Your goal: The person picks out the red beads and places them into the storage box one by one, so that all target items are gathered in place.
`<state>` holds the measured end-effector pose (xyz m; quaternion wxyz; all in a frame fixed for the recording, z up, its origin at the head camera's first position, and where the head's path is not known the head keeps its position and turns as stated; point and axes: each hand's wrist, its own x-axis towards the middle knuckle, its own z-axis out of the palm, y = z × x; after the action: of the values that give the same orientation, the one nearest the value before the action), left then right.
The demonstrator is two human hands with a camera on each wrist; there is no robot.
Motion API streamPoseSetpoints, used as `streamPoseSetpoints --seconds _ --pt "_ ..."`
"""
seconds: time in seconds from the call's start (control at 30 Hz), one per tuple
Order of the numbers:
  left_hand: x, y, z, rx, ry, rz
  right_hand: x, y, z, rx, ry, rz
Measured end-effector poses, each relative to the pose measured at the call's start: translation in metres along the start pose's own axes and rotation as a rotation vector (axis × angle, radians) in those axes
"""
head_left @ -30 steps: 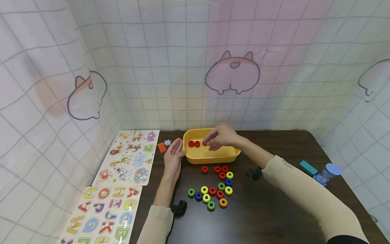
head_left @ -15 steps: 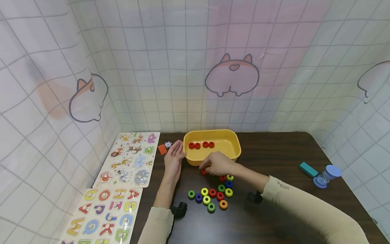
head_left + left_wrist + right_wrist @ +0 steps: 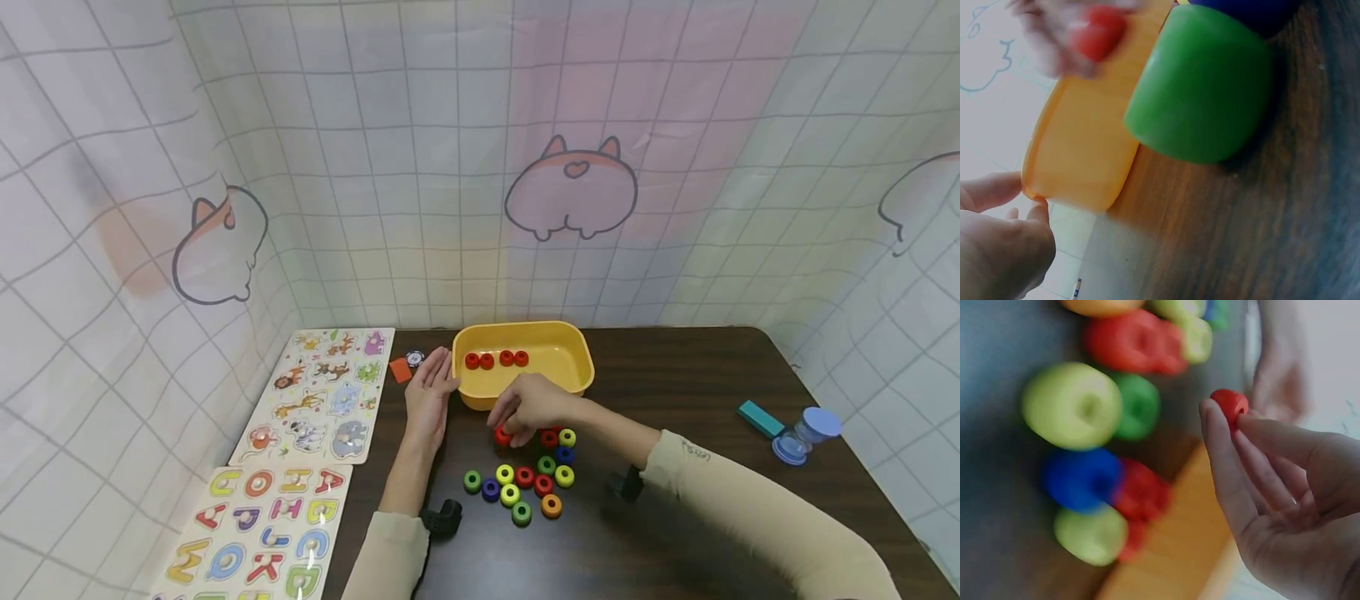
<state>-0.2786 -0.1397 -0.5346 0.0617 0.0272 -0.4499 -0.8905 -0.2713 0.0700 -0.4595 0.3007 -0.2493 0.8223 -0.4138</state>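
While the left hand (image 3: pixel 428 402), fingers extended, touches the left end of a yellow tray (image 3: pixel 553 367) whose long axis runs left to right, four red beads (image 3: pixel 487 362) sit inside; just in front, the right hand (image 3: pixel 534 406) pinches another red bead (image 3: pixel 1227 405) between finger and thumb (its hole faces the thumb side).

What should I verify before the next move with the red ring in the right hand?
1. Red ring pinched in right hand: ok.
2. Left hand at the side of the yellow tub: ok.
3. Tub upright, with bare floor right of its four red rings: ok.
4. Loose rings spread apart: not ok, several crowd together.
5. Count of red rings beside the right hand: cannot tell, partly hidden.
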Motion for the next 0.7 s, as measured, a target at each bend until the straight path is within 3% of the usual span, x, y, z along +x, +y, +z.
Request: streamPoseSetpoints --seconds 0.23,0.4,0.53,0.7 --pt "-0.001 0.001 0.000 -0.008 0.003 0.018 0.012 -0.022 -0.065 0.108 0.103 0.043" --pt "0.000 0.003 0.000 -0.017 0.014 0.017 0.034 -0.005 -0.102 0.164 0.229 0.129" --pt "0.000 0.002 0.000 -0.041 0.028 0.008 0.051 0.021 -0.114 0.171 0.314 0.207" --pt "0.000 0.001 0.002 -0.039 0.027 0.022 0.064 0.048 -0.109 0.095 0.363 0.280"
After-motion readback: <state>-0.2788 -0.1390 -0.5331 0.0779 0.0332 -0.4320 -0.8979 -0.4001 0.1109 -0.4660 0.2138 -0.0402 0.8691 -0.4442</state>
